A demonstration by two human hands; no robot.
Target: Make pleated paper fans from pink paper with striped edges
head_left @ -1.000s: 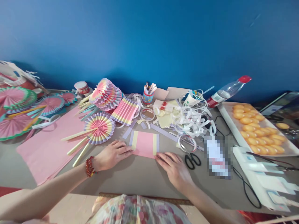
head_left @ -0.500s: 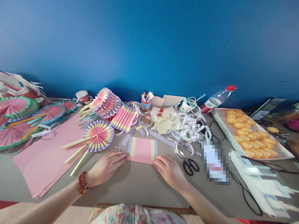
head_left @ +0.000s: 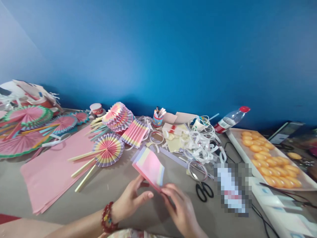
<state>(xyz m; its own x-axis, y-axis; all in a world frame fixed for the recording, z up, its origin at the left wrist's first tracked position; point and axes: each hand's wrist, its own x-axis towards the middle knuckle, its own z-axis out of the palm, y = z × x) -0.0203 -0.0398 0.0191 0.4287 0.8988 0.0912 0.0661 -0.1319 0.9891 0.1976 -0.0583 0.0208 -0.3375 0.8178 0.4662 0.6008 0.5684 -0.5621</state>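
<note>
A pink paper piece (head_left: 149, 166) with yellow and lilac bands is raised at a tilt over the grey table. My right hand (head_left: 179, 208) pinches its lower right corner. Beside its lower left edge is my left hand (head_left: 131, 200), thumb spread away from the fingers; the fingertips are partly hidden behind the paper. Just beyond lie a pleated striped paper (head_left: 135, 133) and a round paper fan (head_left: 109, 149) with pale yellow sticks. Black-handled scissors (head_left: 204, 191) rest to the right of my right hand.
Pink sheets (head_left: 56, 168) and more fans (head_left: 28, 115) cover the left side. Behind are a pen cup (head_left: 158, 118) and curled white strips (head_left: 201, 140). To the right are a bottle (head_left: 231, 119), a tray of orange pieces (head_left: 234, 138) and black cables (head_left: 264, 216).
The pink banded paper has been lifted and tilted off the table. My left hand has turned and its thumb has spread. The view has shifted slightly.
</note>
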